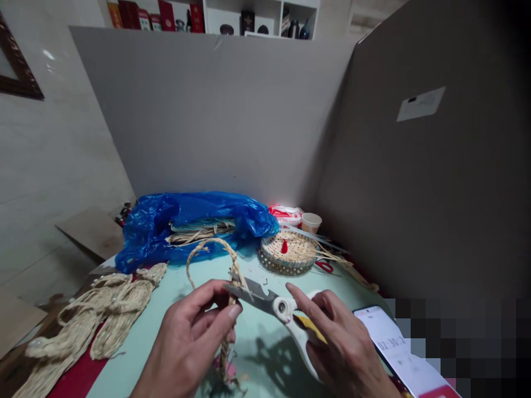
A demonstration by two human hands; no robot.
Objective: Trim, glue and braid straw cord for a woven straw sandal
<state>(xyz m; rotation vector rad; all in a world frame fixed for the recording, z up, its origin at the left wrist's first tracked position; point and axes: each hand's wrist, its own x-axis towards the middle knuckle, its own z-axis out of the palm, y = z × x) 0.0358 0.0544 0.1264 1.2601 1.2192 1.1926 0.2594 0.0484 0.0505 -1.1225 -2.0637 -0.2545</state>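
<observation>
My left hand pinches a braided straw rope between thumb and fingers; the rope loops upward and hangs down below the hand. My right hand grips white-handled scissors, index finger stretched along them. The scissor blades are at the rope, right by my left thumb, touching or nearly touching the straw.
A pair of woven straw sandals lies at the left. A blue plastic bag with straw bundles sits behind. A small woven basket with a red object, a paper cup and a phone are to the right. Grey boards wall the table.
</observation>
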